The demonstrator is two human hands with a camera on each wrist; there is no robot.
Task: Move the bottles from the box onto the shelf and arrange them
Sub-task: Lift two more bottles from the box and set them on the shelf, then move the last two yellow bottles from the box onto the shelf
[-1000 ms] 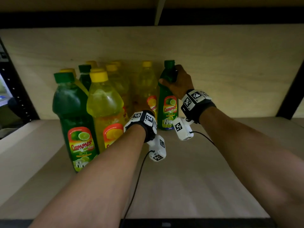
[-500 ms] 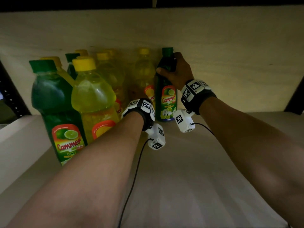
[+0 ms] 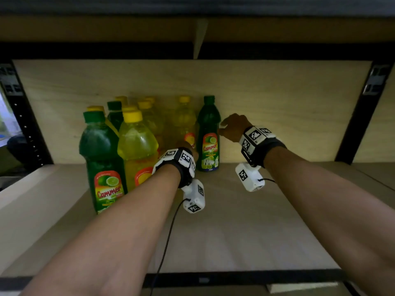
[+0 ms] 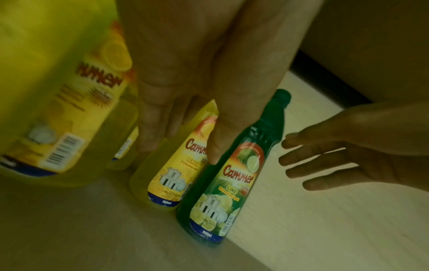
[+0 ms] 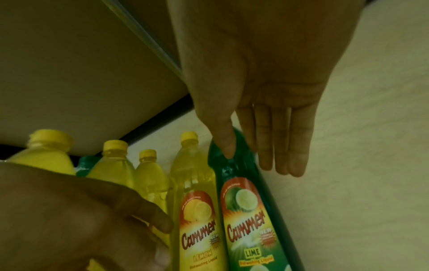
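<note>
A slim green lime bottle [image 3: 209, 133] stands upright at the back of the shelf board [image 3: 235, 231], at the right end of the bottles. My right hand [image 3: 230, 127] hovers just right of its neck, fingers straight, holding nothing; the left wrist view shows this right hand [image 4: 336, 155] apart from the green bottle [image 4: 232, 179]. My left hand [image 4: 190, 88] reaches with straight fingers to the slim yellow lemon bottle [image 4: 183, 165] beside it and touches it. The wristband mostly hides that left hand [image 3: 184, 145] in the head view.
A large green bottle [image 3: 102, 159] and a large yellow bottle [image 3: 136, 150] stand at the front left, with several more behind. The wooden back panel [image 3: 277, 103] closes the rear. Black uprights [image 3: 359, 116] frame the sides. Bare shelf board lies right of the bottles.
My right hand has let go of the green bottle's neck and drawn a little to the right, fingers now straight. My left hand stays by the yellow bottle. The head camera has pulled back.
</note>
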